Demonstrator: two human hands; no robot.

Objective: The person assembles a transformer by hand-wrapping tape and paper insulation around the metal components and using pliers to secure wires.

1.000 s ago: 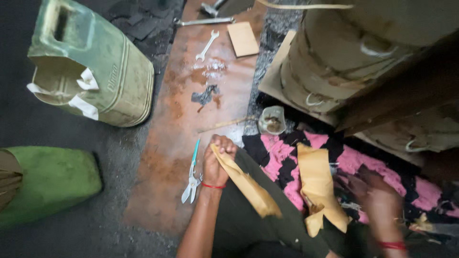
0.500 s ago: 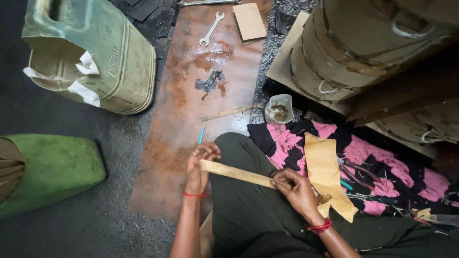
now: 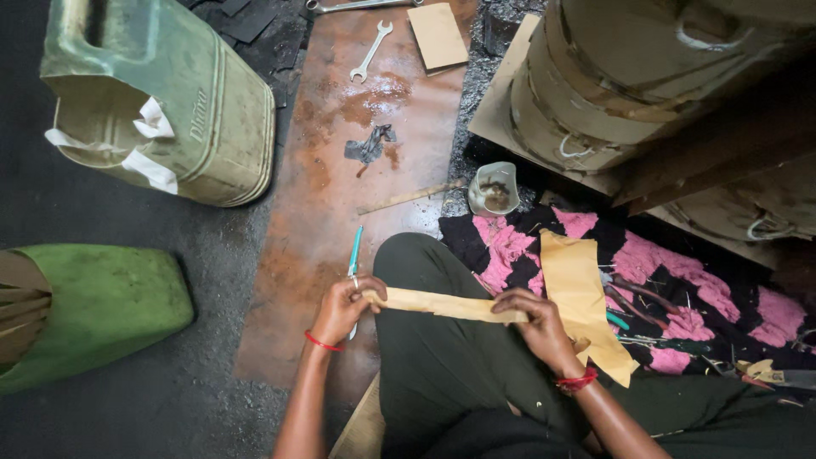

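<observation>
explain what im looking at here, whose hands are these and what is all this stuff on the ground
The one picture comes from a camera worn on a seated person's head, looking down at their own hands. The left hand and right hand hold a long tan paper strip stretched between them, over the lap. Teal-handled scissors lie on a rusty brown metal sheet, which also carries a silver spanner. A dented green metal jerrycan lies left; a pink and black cloth lies right.
</observation>
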